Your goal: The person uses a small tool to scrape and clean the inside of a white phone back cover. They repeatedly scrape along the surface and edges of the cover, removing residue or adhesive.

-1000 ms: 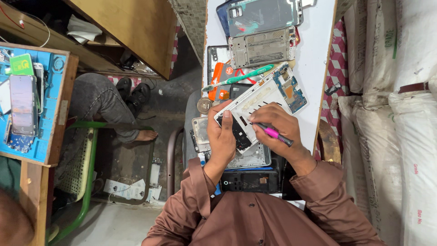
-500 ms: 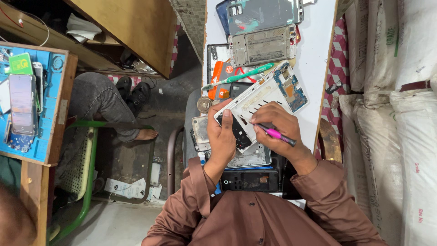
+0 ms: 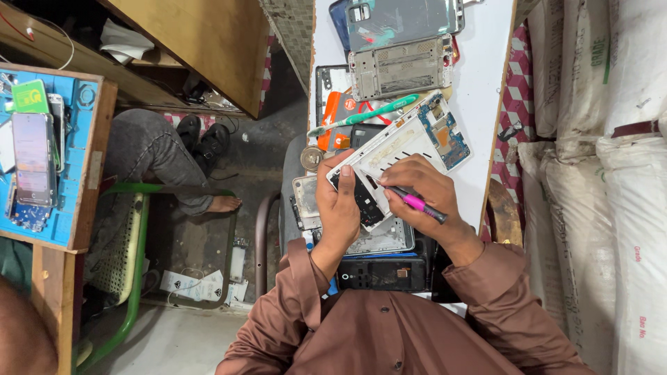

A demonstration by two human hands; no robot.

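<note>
— What filled the view, biggest first?

— The white worktop (image 3: 486,83), with stacked white sacks (image 3: 597,139) along its right edge. A grey phone back cover (image 3: 403,21) lay at the far edge, a metal phone frame (image 3: 401,67) just below it, then a green toothbrush (image 3: 368,113) lying aslant.

— And the hands?

— Both were over the near edge. The left hand (image 3: 342,208) was closed around the lower end of an opened white phone chassis (image 3: 406,149), tilted, its blue circuit board (image 3: 445,132) at the upper end. The right hand (image 3: 424,191) pinched a pink-handled tool (image 3: 415,202), tip against the chassis interior.

— Anything beneath?

— A clear case (image 3: 382,239) and a black box (image 3: 379,272), just under the wrists.
</note>
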